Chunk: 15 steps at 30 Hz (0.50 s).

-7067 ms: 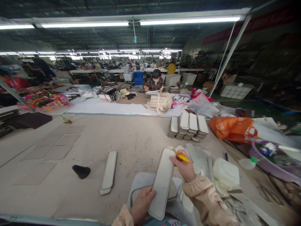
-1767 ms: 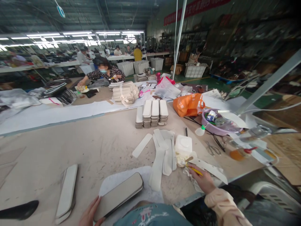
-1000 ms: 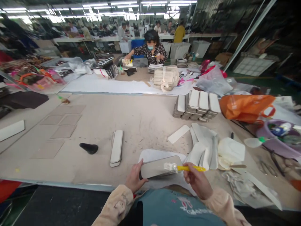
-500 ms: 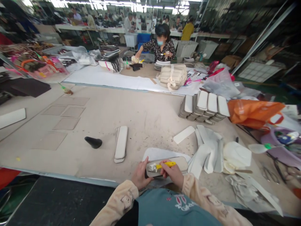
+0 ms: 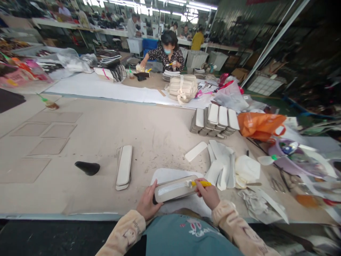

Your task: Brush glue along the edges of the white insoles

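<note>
My left hand [image 5: 147, 201] grips the left end of a pale, rounded-corner panel [image 5: 166, 193], thumb on the near side and fingers on the far side. A dark edge shows under that end. In my right hand [image 5: 209, 195] is a yellow-handled brush [image 5: 203, 184], its white-coated bristles touching the panel near its right end. A glossy whitish wet streak runs along the panel's middle. Beneath the panel lies a larger white sheet [image 5: 160, 173]. To the left is a small fanned stack of similar pale panels [image 5: 124, 165].
A black curved object [image 5: 89, 168] lies on the left of the table [image 5: 149, 131]. Stacked panels [image 5: 213, 115], white strips [image 5: 222, 160], a cut white jug [image 5: 247, 168], and a purple basin [image 5: 286, 161] occupy the right. A co-worker [image 5: 170, 53] sits across the table.
My right hand has moved the brush rightward along the panel. The white clump at the left has been spread into a streak. The head view has shifted to the right.
</note>
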Available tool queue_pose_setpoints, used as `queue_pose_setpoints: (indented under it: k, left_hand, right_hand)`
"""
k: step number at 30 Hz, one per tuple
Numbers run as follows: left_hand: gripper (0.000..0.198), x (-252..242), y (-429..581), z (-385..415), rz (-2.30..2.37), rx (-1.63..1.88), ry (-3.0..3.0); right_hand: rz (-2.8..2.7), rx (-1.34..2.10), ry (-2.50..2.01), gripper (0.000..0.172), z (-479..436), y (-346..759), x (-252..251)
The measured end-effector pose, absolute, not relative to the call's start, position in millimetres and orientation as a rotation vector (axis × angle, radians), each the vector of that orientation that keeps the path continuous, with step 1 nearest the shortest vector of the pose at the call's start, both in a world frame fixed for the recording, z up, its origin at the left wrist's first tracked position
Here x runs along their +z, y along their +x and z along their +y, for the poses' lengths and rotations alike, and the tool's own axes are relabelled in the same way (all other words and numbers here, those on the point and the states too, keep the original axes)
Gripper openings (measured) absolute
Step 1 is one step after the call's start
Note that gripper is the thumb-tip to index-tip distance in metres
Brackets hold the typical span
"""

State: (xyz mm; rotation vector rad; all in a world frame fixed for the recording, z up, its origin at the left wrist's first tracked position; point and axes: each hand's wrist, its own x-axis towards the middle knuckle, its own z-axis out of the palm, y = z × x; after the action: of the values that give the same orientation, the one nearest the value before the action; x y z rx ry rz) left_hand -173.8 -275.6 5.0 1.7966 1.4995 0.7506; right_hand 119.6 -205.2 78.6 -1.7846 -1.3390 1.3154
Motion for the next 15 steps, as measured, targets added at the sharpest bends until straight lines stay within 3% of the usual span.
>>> queue_pose_setpoints:
  k: [8,15]
  left_hand:
    - [0.101,5.4,-176.1,-273.8,1.489,0.751,1.807]
    - [0.106,11.5,-175.9,-271.9,1.479,0.73,1.808]
  right_hand:
    - [-1.306,1.129,-1.887,0.042,-211.8,146.5,88.5]
    - [-1.224,1.66,-1.559,0.041,-216.1,77.1,91.9]
